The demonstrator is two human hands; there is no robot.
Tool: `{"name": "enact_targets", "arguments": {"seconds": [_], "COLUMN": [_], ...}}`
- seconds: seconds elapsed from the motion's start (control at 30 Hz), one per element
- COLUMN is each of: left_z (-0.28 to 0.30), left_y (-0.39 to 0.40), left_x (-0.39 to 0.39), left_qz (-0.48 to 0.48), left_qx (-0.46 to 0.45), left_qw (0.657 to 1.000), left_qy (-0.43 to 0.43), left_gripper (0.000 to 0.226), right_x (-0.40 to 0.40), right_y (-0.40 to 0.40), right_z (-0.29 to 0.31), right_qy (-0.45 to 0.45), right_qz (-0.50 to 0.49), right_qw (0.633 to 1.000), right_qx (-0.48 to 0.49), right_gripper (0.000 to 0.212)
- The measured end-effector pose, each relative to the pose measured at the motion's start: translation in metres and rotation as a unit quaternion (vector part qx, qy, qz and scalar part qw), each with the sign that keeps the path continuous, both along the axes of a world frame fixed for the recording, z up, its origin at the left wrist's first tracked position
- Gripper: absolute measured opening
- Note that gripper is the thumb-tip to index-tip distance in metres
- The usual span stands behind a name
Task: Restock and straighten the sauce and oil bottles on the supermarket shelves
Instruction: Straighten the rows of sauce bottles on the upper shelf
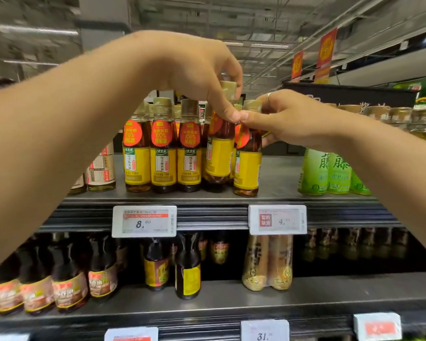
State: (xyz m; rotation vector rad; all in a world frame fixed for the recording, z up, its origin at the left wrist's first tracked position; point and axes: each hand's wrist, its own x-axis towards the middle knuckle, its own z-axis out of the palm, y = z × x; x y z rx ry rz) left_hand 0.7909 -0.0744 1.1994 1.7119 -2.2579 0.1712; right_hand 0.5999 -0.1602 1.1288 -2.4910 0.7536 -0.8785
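A supermarket aisle runs under an open ceiling of pipes and strip lights, with red hanging signs to the upper right of a dark grey shelf that carries small sesame oil bottles.

In the head view, three yellow-labelled sesame oil bottles stand upright in a row at the shelf's front edge, with more of the same behind them. Just right of that row, the left hand reaches over from above and pinches the gold cap and neck of a lifted bottle, fingers curled around the cap, thumb pressing at the neck; the bottle tilts slightly and its base seems to hover just off the shelf. Immediately right of it, the right hand, a ring on one finger, grips the neck of a second bottle with thumb in front and fingers curled behind; that bottle stands on the shelf's front edge. The two thumbs touch tip to tip.

Further right on the shelf stand green bottles; at the left end, white-labelled bottles. Two price tags clip to the shelf's front lip. Below it, a lower shelf holds dark sauce bottles.
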Motion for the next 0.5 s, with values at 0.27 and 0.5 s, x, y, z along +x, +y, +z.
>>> {"name": "enact_targets", "arguments": {"seconds": [0.27,0.5], "left_z": [0.001,-0.0004], "left_y": [-0.0102,-0.0108], "left_x": [-0.0015,0.0028], "left_qz": [-0.001,0.014], "left_qx": [0.065,0.063], "left_qw": [0.996,0.994], "left_qy": [-0.062,-0.085], "left_gripper": [0.042,0.04], "right_x": [0.0056,0.0061], "right_y": [-0.0013,0.0054], "right_z": [0.0007,-0.0015], "right_qy": [0.011,-0.022], "right_qz": [-0.031,-0.034], "right_qw": [0.999,0.998], "right_qx": [-0.027,-0.044], "right_gripper": [0.049,0.04]}}
